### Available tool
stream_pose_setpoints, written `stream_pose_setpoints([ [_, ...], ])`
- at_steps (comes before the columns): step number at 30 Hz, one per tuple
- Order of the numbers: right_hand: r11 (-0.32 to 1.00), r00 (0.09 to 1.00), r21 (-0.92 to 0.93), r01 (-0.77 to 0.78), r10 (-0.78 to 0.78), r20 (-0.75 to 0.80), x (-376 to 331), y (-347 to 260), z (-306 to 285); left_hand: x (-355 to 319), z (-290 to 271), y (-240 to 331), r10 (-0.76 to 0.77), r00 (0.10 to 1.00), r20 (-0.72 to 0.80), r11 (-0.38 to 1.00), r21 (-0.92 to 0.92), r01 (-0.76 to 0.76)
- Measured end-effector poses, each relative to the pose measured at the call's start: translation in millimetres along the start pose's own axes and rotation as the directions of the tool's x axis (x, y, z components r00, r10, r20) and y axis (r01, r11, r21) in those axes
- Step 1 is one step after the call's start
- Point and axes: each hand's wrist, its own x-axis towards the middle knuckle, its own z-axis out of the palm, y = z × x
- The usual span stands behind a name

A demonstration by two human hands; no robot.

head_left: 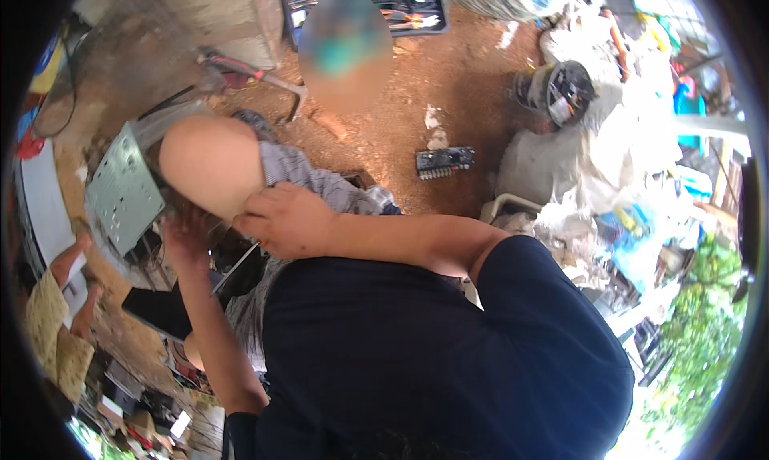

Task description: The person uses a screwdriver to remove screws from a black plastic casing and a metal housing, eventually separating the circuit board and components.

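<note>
Metal panel (126,192) stands just beside left fingers (186,228), thin rod (238,265) below right fingers (255,223), both grips unclear

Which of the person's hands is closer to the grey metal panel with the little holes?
The left hand: it is right by the grey metal panel. The right hand is farther off, on the other side beside the knee.

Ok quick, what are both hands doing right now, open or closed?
Left hand: beside the pale metal panel; too shadowed to tell open or closed.
Right hand: curled; can't tell if it holds the thin rod.
</note>
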Motion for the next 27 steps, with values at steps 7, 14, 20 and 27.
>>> stream_pose_setpoints([
  [7, 0.991, 0.997, -0.124, -0.056, 0.062, 0.040, 13.6, 6.7, -7.2, -43.9, -27.7, -28.6, 0.191, 0.980, -0.059, 0.898, 0.414, -0.150],
  [14, 0.964, 0.935, 0.148, -0.222, 0.166, 0.314, 114.8, -33.9, 40.5, -79.8, -76.9, -97.0, 0.435, 0.896, -0.093, 0.741, 0.602, -0.297],
  [20, 0.671, 0.757, 0.368, -0.644, 0.487, 0.435, 229.1, 141.2, 147.7, -83.1, -36.4, -63.6, 0.540, 0.829, 0.143, 0.537, 0.700, -0.470],
  [27, 0.513, 0.611, 0.347, -0.785, 0.550, 0.570, 246.9, 112.8, 177.5, -85.0, -42.5, -77.9, 0.649, 0.751, 0.119, 0.475, 0.708, -0.522],
])
